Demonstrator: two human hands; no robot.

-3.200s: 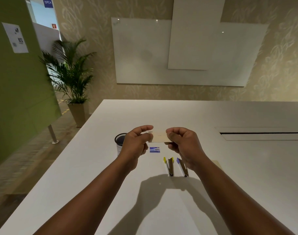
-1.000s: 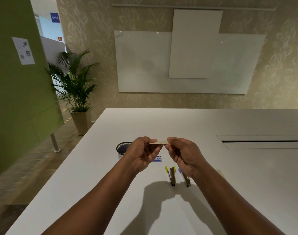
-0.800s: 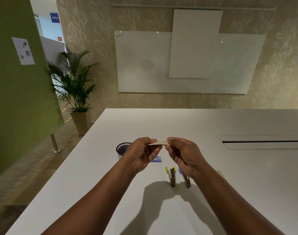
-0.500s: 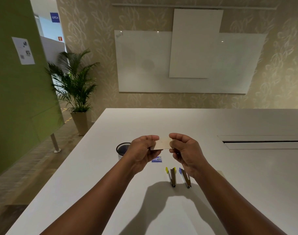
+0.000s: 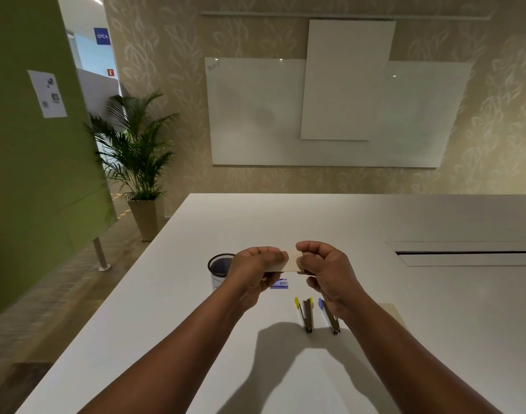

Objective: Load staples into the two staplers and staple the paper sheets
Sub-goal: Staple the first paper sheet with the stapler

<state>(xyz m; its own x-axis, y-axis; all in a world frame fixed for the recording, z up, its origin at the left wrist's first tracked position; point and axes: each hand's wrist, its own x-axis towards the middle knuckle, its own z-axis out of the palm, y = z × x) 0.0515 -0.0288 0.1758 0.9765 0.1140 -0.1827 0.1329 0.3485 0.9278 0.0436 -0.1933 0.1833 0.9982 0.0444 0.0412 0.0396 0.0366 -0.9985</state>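
Two staplers, yellow [image 5: 306, 314] and blue [image 5: 329, 316], lie on my table [image 5: 166, 309]. My left hand [image 5: 252, 271] and right hand [image 5: 326, 273] pinch one small paper sheet [image 5: 288, 261] between them.

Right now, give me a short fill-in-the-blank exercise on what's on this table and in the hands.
1. Both hands, the left hand and the right hand, hold one small tan ____ between them above the table.
2. The two staplers lie side by side; the stapler with the yellow end lies to the ____ of the stapler with the blue end.
3. The black mesh cup stands beside the ____ hand.

Missing words: card; left; left
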